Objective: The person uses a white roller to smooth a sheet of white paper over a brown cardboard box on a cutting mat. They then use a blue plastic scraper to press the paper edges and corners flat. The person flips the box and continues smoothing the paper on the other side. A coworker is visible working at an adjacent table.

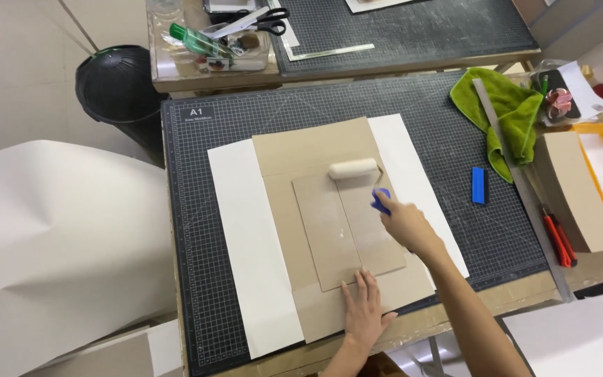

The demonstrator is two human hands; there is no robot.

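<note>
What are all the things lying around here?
Cutting mat: one, dark green, on the table.
Small cardboard piece: one, brown, on a larger board.
Large board: one, brown.
Paper sheet: one, white, under the boards.
Roller: one, cream, blue handle.
Cloth: one, green, right.
Blue block: one.
Steel ruler: one.
Scissors: one pair, black-handled.
Bin: one, black.
Left hand: pressing cardboard.
Right hand: holding roller.

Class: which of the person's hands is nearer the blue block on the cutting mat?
Right. The right hand sits just left of the blue block; the left hand rests lower, pressing cardboard.
</note>
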